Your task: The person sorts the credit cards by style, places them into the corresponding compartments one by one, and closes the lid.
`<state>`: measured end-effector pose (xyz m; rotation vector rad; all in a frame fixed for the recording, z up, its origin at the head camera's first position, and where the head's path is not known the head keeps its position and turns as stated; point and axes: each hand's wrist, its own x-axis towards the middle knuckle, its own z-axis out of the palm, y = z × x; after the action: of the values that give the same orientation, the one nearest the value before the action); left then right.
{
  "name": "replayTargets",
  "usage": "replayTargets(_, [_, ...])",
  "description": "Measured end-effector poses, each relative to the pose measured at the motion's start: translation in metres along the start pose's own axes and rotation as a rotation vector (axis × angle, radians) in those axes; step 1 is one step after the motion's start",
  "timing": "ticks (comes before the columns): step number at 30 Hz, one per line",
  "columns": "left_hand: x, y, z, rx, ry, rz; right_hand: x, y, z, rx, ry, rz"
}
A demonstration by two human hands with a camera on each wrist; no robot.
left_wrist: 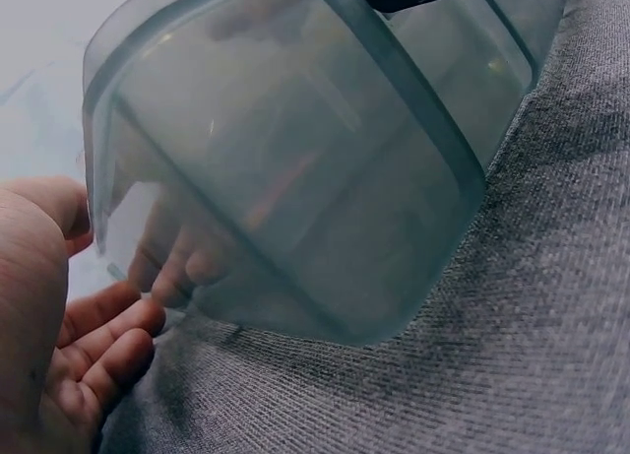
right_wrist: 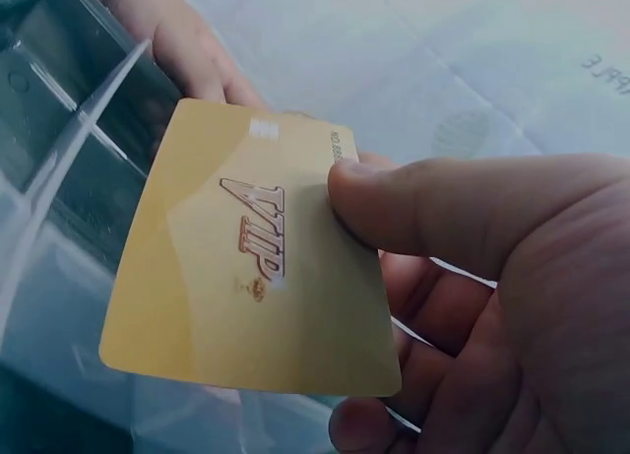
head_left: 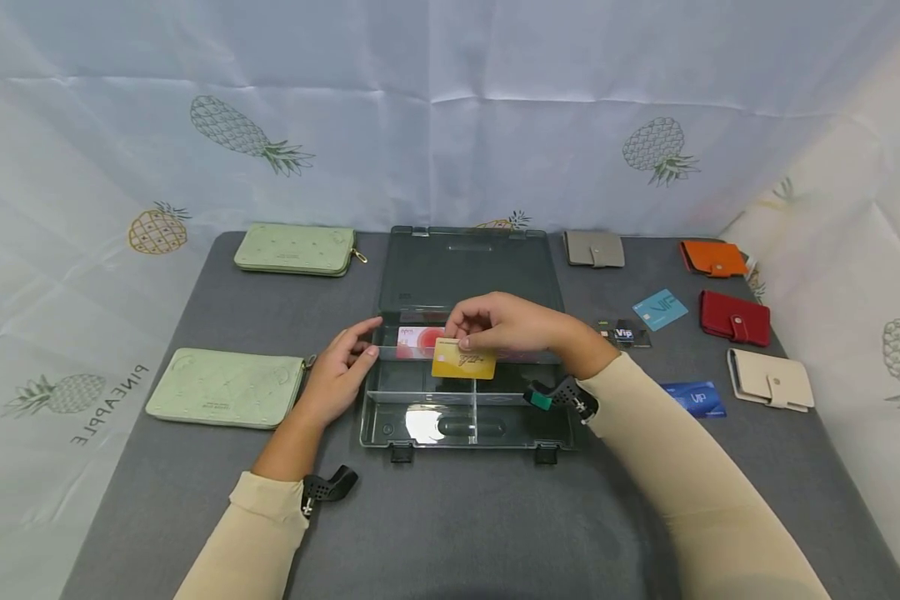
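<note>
A yellow VIP card (right_wrist: 246, 267) is pinched between the thumb and fingers of my right hand (head_left: 506, 325), above the clear plastic box (head_left: 420, 400) with compartments. Inside the box's back-left compartment lies a red and white card (head_left: 418, 342). My left hand (head_left: 339, 367) is at the left side of the box, its fingers loosely bent by the wall. In the left wrist view, the fingertips (left_wrist: 118, 341) are close against the box's clear side. The box's lid (head_left: 468, 271) lies folded back behind it.
Two pale green wallets (head_left: 228, 387) lie on the left. Toward the right are a light blue card (head_left: 660, 310), a black card (head_left: 628, 334) and a dark blue card (head_left: 696, 400). Small card holders stand around them: grey (head_left: 594, 249), orange (head_left: 712, 258), red (head_left: 735, 317) and cream (head_left: 770, 380).
</note>
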<state>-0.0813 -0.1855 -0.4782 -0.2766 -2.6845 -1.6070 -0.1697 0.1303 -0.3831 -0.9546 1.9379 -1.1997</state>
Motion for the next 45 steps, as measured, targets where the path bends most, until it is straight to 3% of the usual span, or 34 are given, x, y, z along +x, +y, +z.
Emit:
replayTargets(8, [0.0, 0.002, 0.0, 0.009, 0.003, 0.0, 0.024, -0.004, 0.018, 0.042, 0.044, 0.043])
replayTargets(14, [0.0, 0.001, 0.0, 0.01, -0.002, 0.002, 0.036, -0.006, 0.032, -0.193, 0.056, 0.003])
replayTargets(23, [0.0, -0.001, 0.001, 0.006, 0.002, 0.007, 0.039, -0.01, 0.056, -0.483, 0.061, -0.076])
replayTargets(32, [0.0, -0.001, 0.0, -0.006, 0.001, 0.004, 0.041, -0.005, 0.058, -0.644, 0.037, -0.215])
replayTargets(38, [0.001, 0.0, 0.001, 0.003, -0.006, 0.008, 0.038, -0.002, 0.054, -0.613, 0.01, -0.242])
replayTargets(45, [0.0, 0.0, 0.001, 0.002, 0.004, 0.008, 0.017, 0.002, 0.043, -0.497, 0.029, -0.193])
